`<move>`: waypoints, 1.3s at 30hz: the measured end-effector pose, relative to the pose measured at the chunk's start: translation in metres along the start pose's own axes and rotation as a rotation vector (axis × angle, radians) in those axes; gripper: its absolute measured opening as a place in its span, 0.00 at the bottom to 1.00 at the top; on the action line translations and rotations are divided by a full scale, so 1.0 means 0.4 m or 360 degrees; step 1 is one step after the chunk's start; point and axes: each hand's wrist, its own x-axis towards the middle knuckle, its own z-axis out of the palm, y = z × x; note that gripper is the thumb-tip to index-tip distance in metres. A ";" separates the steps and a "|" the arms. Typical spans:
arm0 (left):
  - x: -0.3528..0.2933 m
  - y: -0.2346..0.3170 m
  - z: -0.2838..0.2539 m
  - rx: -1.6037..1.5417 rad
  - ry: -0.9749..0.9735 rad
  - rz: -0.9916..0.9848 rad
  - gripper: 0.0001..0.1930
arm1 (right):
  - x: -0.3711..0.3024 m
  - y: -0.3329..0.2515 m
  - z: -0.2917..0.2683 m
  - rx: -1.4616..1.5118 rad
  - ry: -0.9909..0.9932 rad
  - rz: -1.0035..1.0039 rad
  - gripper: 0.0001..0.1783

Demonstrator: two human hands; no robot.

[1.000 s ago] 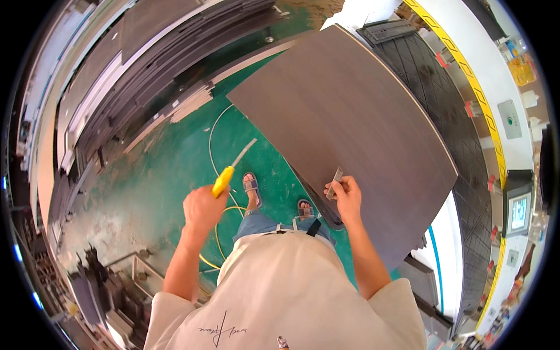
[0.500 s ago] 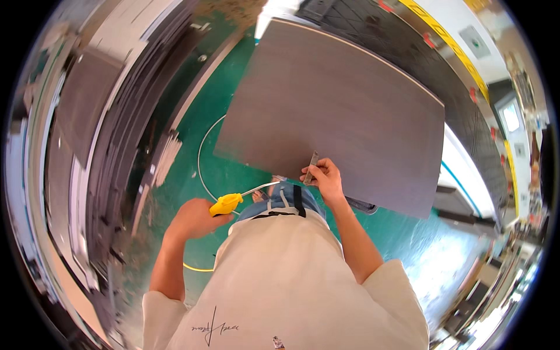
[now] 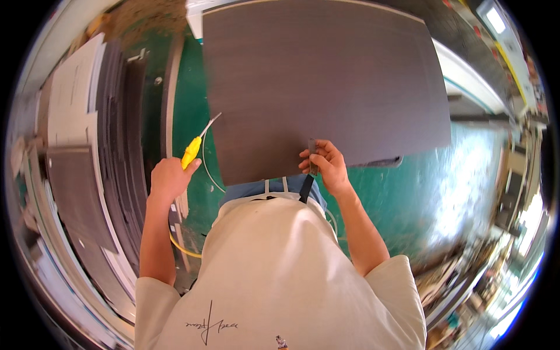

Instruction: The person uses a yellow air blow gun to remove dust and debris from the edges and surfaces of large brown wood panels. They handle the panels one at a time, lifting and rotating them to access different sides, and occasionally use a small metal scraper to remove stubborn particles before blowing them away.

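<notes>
My left hand is closed round a yellow air blow gun. Its thin metal nozzle points up and right, with the tip near the left edge of a large dark brown panel. A yellow hose shows below the left forearm. In front of my waist, my right hand pinches a short flat grey strip between thumb and fingers, over the panel's near edge. Whether the strip touches the panel, I cannot tell.
Stacked dark and white boards line the left side, beside a long narrow plank edge. Green floor lies around the panel. Shelving with loose pieces stands at the right. A pale hose runs behind the panel's left edge.
My view has turned, so the panel now appears straighter and nearer my waist. The left hand has moved up and left with the blow gun, whose nozzle now points more upward. The right hand keeps the strip.
</notes>
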 end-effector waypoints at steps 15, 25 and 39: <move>0.332 -0.008 0.146 -0.1153 -0.0079 0.0596 0.27 | -0.178 0.278 0.260 -0.0567 0.0547 0.0113 0.18; 0.362 0.015 0.186 -0.1336 -0.0089 0.0654 0.25 | -0.098 0.264 0.288 -0.0933 0.0594 0.0145 0.14; 0.347 0.028 0.180 -0.1472 -0.0101 0.0594 0.22 | -0.134 0.192 0.254 -0.1432 0.0457 -0.0100 0.12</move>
